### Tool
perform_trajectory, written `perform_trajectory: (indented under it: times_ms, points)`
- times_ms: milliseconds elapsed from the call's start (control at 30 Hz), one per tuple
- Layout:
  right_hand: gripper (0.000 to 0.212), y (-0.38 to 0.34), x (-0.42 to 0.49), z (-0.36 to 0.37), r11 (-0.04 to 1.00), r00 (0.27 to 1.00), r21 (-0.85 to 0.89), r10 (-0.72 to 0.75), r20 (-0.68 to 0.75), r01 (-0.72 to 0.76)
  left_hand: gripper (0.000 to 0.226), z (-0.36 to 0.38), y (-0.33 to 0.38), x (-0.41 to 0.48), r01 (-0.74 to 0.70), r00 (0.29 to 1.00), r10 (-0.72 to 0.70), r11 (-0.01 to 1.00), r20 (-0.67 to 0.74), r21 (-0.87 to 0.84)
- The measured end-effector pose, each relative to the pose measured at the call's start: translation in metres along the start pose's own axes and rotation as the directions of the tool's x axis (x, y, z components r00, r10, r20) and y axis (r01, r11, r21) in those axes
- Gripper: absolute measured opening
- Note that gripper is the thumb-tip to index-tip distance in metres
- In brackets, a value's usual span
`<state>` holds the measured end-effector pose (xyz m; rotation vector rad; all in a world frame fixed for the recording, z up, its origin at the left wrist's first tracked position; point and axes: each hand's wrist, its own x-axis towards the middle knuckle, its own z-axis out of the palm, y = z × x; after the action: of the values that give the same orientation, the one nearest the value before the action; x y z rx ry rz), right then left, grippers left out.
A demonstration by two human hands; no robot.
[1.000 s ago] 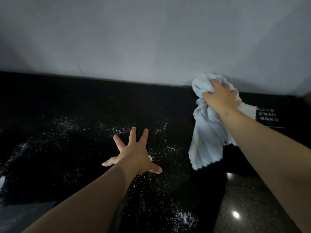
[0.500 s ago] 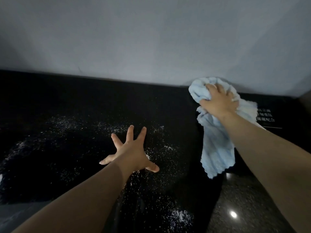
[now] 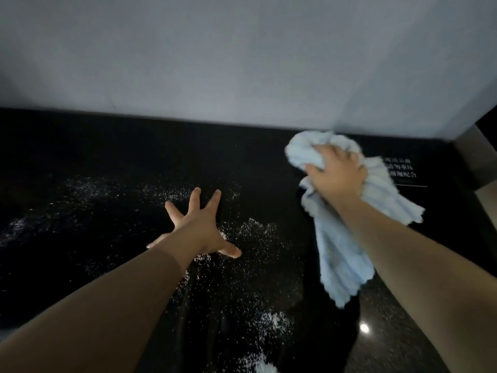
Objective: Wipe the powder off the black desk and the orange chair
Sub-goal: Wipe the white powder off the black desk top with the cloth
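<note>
The black desk (image 3: 102,146) fills the lower half of the view. White powder (image 3: 252,238) is scattered across its middle, and thicker clumps (image 3: 271,319) lie nearer to me. My left hand (image 3: 199,227) rests flat on the desk with fingers spread wide, right in the powder. My right hand (image 3: 336,176) grips a bunched light blue cloth (image 3: 336,254) at the desk's far right, close to the wall; the cloth's loose end hangs down toward me. No orange chair is in view.
A pale grey wall (image 3: 242,63) rises straight behind the desk. White printed text (image 3: 400,170) marks the desk's far right corner. A speckled dark surface (image 3: 390,332) with a light glint lies at the lower right.
My right hand has carried the cloth a little downward, nearer the desk surface, and its hanging end has swung. My left hand has stayed planted in the powder.
</note>
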<state>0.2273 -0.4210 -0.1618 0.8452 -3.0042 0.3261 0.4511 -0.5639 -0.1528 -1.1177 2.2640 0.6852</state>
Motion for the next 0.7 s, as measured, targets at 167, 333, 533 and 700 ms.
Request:
perform_trajectory:
  times_ms: [167,333,533,700]
  points:
    - [0.048,0.010,-0.101,0.000,0.760,0.761,0.105,-0.648,0.045,0.641,0.133,-0.002,0.002,-0.007,-0.012,1.000,0.013,1.000,-0.013,0.022]
    - [0.049,0.019,-0.030,-0.007,0.997,0.997,0.033,-0.067,-0.039,0.068,0.129,-0.007,0.010,-0.016,-0.016,1.000,0.017,0.998,-0.009,0.069]
    - [0.046,-0.049,-0.134,0.013,0.879,0.886,0.109,-0.462,-0.038,0.463,0.124,-0.007,0.010,-0.023,-0.039,0.999,0.044,0.981,-0.017,0.191]
    - [0.055,0.016,-0.101,-0.007,0.939,0.939,0.067,-0.331,-0.092,0.337,0.120,-0.008,0.009,-0.024,-0.041,0.999,0.040,0.988,0.010,0.149]
